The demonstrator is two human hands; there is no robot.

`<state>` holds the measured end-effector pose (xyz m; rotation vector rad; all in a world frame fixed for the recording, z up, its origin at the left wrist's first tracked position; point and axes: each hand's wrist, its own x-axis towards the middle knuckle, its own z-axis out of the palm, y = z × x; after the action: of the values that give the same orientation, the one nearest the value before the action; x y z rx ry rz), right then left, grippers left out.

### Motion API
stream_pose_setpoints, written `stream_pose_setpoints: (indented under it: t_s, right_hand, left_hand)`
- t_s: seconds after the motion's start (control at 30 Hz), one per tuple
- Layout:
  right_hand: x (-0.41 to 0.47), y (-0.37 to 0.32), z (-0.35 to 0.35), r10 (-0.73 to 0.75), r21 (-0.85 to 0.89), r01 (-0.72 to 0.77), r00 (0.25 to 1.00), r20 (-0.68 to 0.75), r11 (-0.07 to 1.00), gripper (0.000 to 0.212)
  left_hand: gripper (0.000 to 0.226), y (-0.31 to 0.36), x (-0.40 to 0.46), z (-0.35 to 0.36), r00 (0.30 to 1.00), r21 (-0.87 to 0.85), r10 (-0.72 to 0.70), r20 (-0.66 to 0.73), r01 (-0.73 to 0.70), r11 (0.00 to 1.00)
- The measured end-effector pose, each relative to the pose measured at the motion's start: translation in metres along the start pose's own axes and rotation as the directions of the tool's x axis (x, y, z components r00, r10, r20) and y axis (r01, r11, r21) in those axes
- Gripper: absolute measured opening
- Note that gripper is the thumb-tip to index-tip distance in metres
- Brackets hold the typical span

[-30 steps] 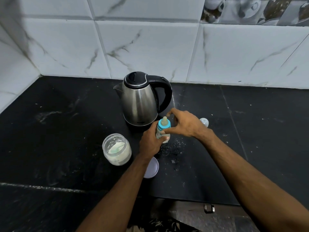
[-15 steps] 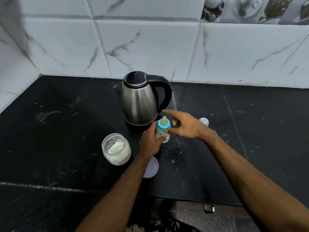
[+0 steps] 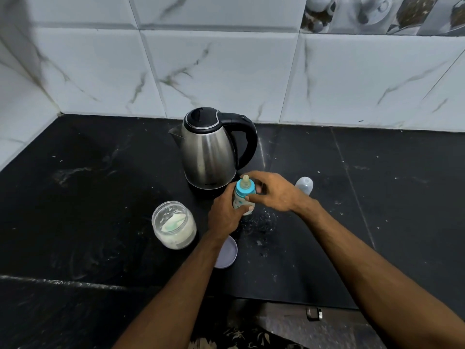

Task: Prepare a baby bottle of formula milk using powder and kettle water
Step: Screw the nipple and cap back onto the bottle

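The left hand (image 3: 224,215) grips the baby bottle (image 3: 242,197) body; the right hand (image 3: 274,191) fingers curl round its blue collar (image 3: 245,189), in front of the kettle (image 3: 210,152).

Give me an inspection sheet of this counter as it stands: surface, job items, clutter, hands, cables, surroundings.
Surface: black stone counter, white specks, wet droplets beside the bottle.
Job's things: small baby bottle with blue collar and teat, upright; stainless steel kettle with black lid and handle behind it, lid closed; open glass jar of white powder, scoop inside.
Clutter: pale lilac round lid; clear dome bottle cap.
Hands: left hand grips the bottle body; right hand pinches the collar.
Cables: nothing seen.
Surroundings: white marbled wall tiles.
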<state>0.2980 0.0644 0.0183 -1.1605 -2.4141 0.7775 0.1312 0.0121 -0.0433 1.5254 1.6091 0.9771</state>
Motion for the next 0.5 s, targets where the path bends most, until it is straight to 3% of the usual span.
stream_pose_setpoints:
  t_s: [0.17, 0.3, 0.4, 0.5]
  right_hand:
    - [-0.002, -0.001, 0.012, 0.146, -0.036, -0.151, 0.982, -0.121, 0.988, 0.055]
    - [-0.001, -0.001, 0.001, 0.049, -0.07, -0.053, 0.998, -0.046, 0.996, 0.067]
    - [-0.001, -0.002, -0.001, -0.029, -0.043, 0.028, 0.999, -0.024, 0.999, 0.045]
    - [-0.002, -0.006, 0.01, 0.067, -0.015, -0.069, 0.993, -0.1, 0.997, 0.042]
  left_hand:
    - [0.065, 0.001, -0.001, 0.0, 1.0, 0.002, 0.008, 0.011, -0.008, 1.0]
    - [0.065, 0.0, 0.0, -0.001, 1.0, 0.017, 0.004, -0.001, -0.004, 1.0]
    - [0.066, -0.001, 0.001, 0.0, 1.0, 0.031, -0.002, 0.001, 0.002, 1.0]
    - [0.066, -0.001, 0.001, 0.0, 1.0, 0.039, 0.003, 0.004, -0.003, 0.999]
